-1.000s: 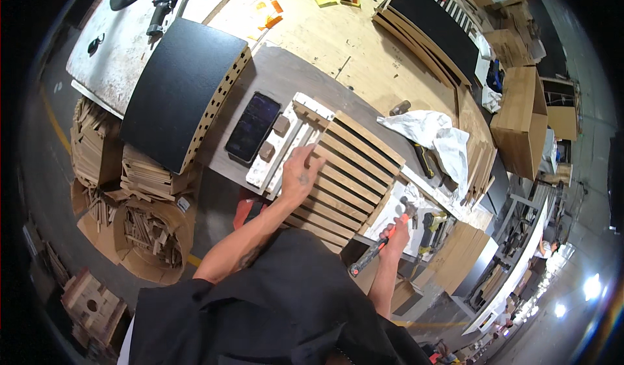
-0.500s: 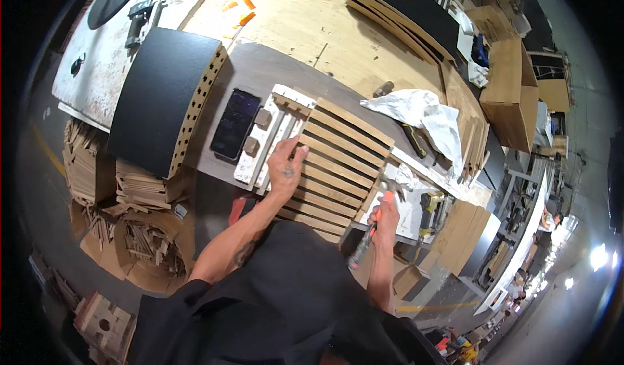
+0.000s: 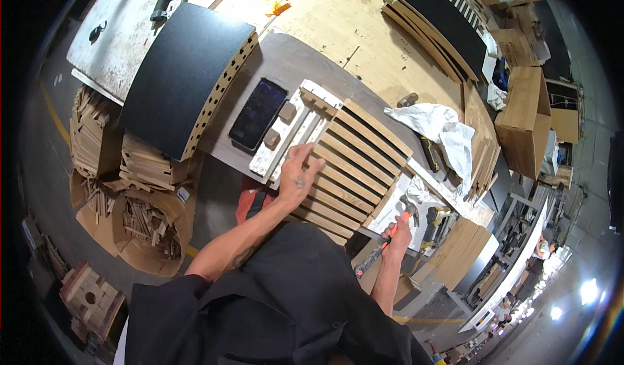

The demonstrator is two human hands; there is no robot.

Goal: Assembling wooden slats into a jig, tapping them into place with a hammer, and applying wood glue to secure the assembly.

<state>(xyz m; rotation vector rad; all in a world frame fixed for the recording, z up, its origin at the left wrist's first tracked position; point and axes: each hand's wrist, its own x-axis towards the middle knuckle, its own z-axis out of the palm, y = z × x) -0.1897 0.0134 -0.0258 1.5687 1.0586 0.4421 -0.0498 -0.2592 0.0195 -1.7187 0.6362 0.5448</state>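
My left hand (image 3: 299, 176) lies on the left ends of a slatted wooden panel (image 3: 359, 163), fingers loosely bent and thumb apart, not wrapped round anything. The panel's light brown slats run side by side with dark gaps between them. Its left edge sits along a white jig (image 3: 320, 92) with a grey rail and two small wooden blocks (image 3: 272, 137). Right of the panel, my right hand (image 3: 398, 235) is closed round the orange and black handle of a claw hammer (image 3: 376, 259). The hammer's metal head points up and away, apart from the slats.
A black phone (image 3: 259, 113) lies left of the jig. Farther left stands a dark curved panel with a slotted wooden edge (image 3: 188, 72). A white cloth (image 3: 435, 128), pliers (image 3: 429, 153) and a yellow-black tool (image 3: 437, 227) lie to the right. Cardboard boxes of wood strips (image 3: 153, 232) stand lower left.
The whole view has shifted, so the bench now appears farther right. My left hand sits slightly nearer me along the slat ends. My right hand still grips the hammer, slightly lower beside the panel.
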